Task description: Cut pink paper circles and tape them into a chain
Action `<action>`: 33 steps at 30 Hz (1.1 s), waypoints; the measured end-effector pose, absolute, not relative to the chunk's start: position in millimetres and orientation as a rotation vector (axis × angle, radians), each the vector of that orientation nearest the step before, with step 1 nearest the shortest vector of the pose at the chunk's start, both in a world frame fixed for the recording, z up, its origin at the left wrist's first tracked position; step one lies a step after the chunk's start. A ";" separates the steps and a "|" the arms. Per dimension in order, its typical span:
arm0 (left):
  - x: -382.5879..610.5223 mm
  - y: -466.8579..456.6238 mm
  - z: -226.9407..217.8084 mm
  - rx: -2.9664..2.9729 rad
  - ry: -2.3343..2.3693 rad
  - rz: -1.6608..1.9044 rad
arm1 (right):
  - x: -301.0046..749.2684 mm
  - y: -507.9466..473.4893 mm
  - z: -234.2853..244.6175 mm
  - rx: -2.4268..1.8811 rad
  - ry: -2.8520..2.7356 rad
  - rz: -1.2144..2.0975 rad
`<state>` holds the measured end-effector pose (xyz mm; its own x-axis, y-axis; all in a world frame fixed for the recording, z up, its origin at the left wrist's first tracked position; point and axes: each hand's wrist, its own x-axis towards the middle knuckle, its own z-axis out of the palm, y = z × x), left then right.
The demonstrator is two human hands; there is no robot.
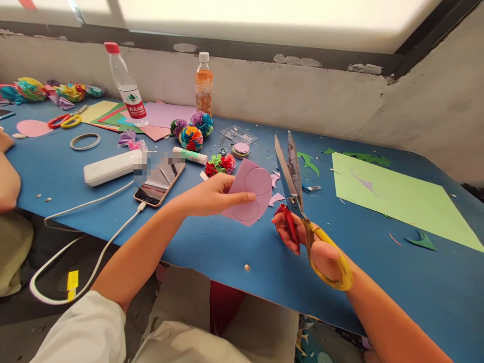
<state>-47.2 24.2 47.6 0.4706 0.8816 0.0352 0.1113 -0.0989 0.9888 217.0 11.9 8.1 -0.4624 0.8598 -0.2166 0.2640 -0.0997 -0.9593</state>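
Right hand: your right hand [302, 234] grasps the scissors [293, 194], fingers wrapped around the red handle and thumb through the yellow one.
Blades: slightly parted, tips upward, just right of the purple paper [259, 181] and apart from it.
Table edge: a small pebble-like piece [247, 267] lies on the blue table [227, 242] between your forearms.
Left hand: your left hand [214, 194] grips the purple paper by its left side, thumb flat on the face towards you.
Purple paper: held above the table in front of you, with two drawn circles, one above the other.
Left of you: another person's arm [7, 174] at the table; nearer your wrist, a phone [162, 184] with a white cable plugged in, beside a white power bank [109, 169].
Right of you: a light green sheet [404, 196] lies flat, a purple scrap on it.
Beyond your left hand: red and green paper curls [217, 165], a glue stick [191, 155] and a stack of paper discs [240, 149].
Towards the wall: colourful paper balls [191, 137], a red-capped bottle [130, 93] and a bottle of orange drink [204, 83], both upright.
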 end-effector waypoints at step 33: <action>-27.7 12.4 45.2 1.511 0.964 0.573 | 195.0 2.1 21.2 -1.076 -1.483 1.353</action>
